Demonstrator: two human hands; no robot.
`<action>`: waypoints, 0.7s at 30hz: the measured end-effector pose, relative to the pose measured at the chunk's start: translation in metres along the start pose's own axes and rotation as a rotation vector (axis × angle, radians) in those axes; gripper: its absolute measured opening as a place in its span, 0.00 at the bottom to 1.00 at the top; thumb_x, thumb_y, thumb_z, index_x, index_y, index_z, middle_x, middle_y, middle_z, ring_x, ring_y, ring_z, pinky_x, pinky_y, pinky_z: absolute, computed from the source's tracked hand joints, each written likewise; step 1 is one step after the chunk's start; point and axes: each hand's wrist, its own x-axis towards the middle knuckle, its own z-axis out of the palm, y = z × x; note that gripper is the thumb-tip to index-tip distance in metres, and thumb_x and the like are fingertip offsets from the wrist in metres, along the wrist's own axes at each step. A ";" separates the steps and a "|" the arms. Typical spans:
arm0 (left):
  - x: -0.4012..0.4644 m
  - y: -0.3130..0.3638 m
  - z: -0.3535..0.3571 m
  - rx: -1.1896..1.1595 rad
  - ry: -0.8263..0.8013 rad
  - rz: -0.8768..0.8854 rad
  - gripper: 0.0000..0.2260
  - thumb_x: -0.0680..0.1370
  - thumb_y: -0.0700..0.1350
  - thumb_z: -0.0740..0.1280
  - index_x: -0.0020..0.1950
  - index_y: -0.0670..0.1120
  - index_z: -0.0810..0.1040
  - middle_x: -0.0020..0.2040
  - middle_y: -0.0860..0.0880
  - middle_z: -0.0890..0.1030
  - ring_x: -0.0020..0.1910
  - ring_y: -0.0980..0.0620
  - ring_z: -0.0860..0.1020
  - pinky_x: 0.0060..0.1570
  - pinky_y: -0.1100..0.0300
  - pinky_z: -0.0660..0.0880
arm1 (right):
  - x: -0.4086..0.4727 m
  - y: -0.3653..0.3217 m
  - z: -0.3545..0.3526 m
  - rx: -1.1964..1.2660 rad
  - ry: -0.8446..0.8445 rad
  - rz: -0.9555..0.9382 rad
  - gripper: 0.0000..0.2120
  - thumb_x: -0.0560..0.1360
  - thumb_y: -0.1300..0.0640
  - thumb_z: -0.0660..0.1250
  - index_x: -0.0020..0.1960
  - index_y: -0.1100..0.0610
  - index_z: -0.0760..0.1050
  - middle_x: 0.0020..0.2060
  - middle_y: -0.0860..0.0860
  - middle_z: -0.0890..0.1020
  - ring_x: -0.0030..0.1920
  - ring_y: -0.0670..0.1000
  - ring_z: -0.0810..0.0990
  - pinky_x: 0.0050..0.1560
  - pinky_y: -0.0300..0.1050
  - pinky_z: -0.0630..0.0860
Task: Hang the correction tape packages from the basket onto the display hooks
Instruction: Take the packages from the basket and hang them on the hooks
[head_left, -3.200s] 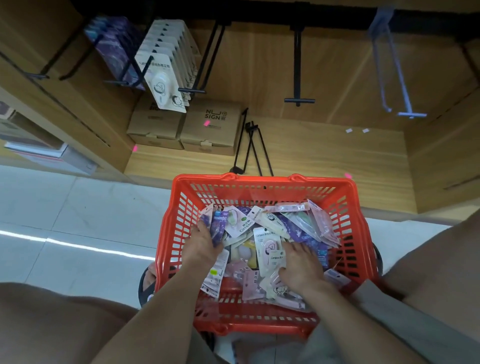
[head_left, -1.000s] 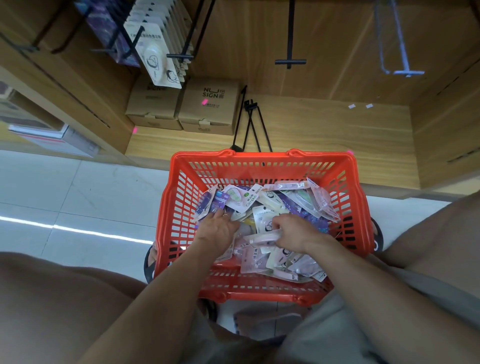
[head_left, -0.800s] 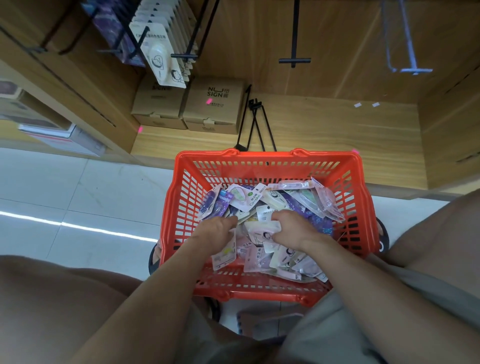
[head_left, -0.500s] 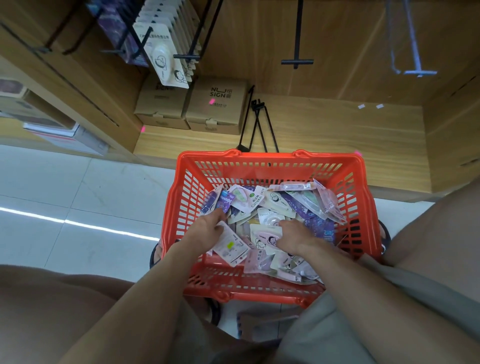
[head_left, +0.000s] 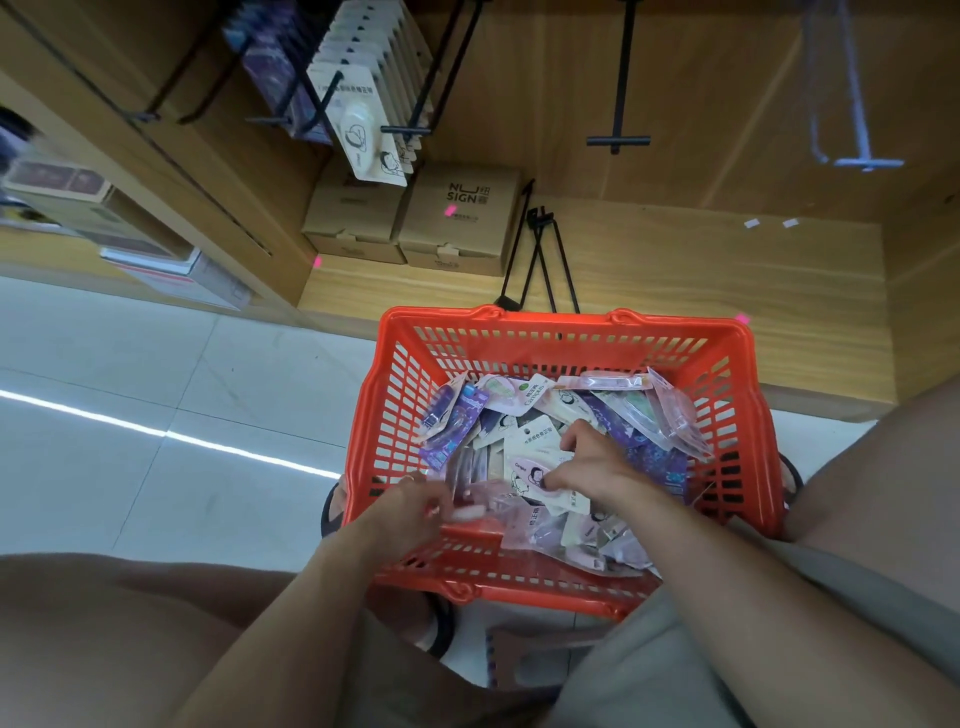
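Observation:
An orange basket (head_left: 561, 319) stands on the floor in front of me, filled with several loose correction tape packages (head_left: 618, 415) in white, pink and purple. My right hand (head_left: 592, 467) is inside it, thumb and fingers pinching a white card package with a cartoon print (head_left: 532, 465). My left hand (head_left: 415, 506), blurred, is at the basket's near left side with its fingers curled on a pink package (head_left: 472, 512). Above, a black hook carries a row of white packages (head_left: 363, 119). An empty black hook (head_left: 618, 140) and a pale hook (head_left: 857, 163) jut out to the right.
Purple packages (head_left: 275, 62) hang on the hooks at the far left. Two cardboard boxes (head_left: 457, 218) sit on the wooden bottom shelf (head_left: 701, 291), with loose black hooks (head_left: 540, 260) lying beside them. My knees flank the basket on the tiled floor (head_left: 130, 415).
Both hands kept sorting through the basket. My left hand drew back toward the near left corner with a pink package, and my right hand took hold of the white cartoon package.

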 end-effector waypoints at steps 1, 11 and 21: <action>-0.003 0.001 0.005 0.030 -0.055 -0.016 0.04 0.82 0.42 0.68 0.50 0.51 0.78 0.62 0.50 0.77 0.61 0.49 0.76 0.60 0.56 0.74 | -0.001 -0.002 0.001 -0.014 -0.004 0.002 0.24 0.69 0.57 0.80 0.56 0.51 0.68 0.49 0.50 0.74 0.45 0.50 0.74 0.36 0.46 0.67; -0.007 0.013 0.020 0.378 -0.256 0.035 0.12 0.88 0.50 0.57 0.72 0.52 0.67 0.72 0.43 0.74 0.68 0.42 0.77 0.71 0.48 0.71 | -0.012 0.000 0.008 -0.237 -0.055 -0.111 0.20 0.72 0.58 0.75 0.62 0.55 0.74 0.59 0.53 0.79 0.53 0.53 0.81 0.45 0.47 0.78; -0.004 0.034 -0.022 0.214 0.336 0.054 0.10 0.88 0.52 0.52 0.67 0.51 0.65 0.49 0.44 0.84 0.42 0.44 0.84 0.45 0.46 0.82 | -0.021 -0.011 -0.013 0.608 0.160 -0.095 0.20 0.71 0.58 0.78 0.61 0.48 0.78 0.55 0.47 0.86 0.52 0.50 0.84 0.47 0.49 0.79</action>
